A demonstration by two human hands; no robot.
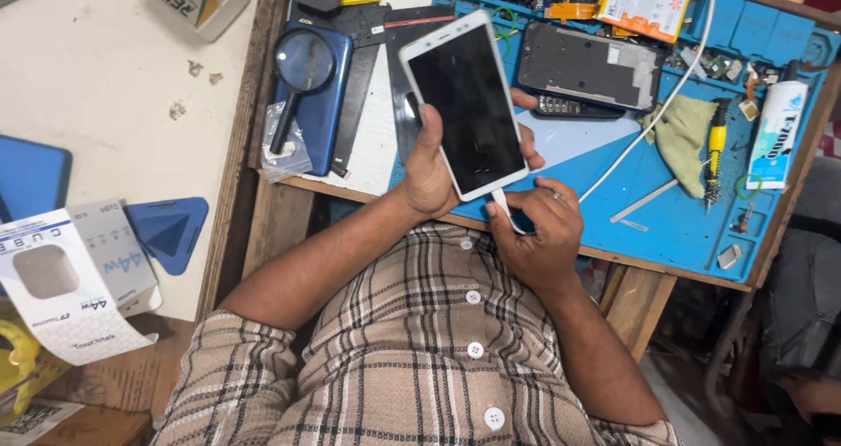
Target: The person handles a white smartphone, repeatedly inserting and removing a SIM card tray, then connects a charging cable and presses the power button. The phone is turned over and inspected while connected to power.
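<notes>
My left hand (431,167) grips a white phone (466,102) by its edges, dark screen up, just above the near edge of the blue work mat (683,227). My right hand (541,229) pinches the white cable plug (501,205) at the phone's bottom end. The white cable (674,87) runs across the mat. A magnifying glass (302,65) lies to the left, a yellow screwdriver (717,144) to the right.
</notes>
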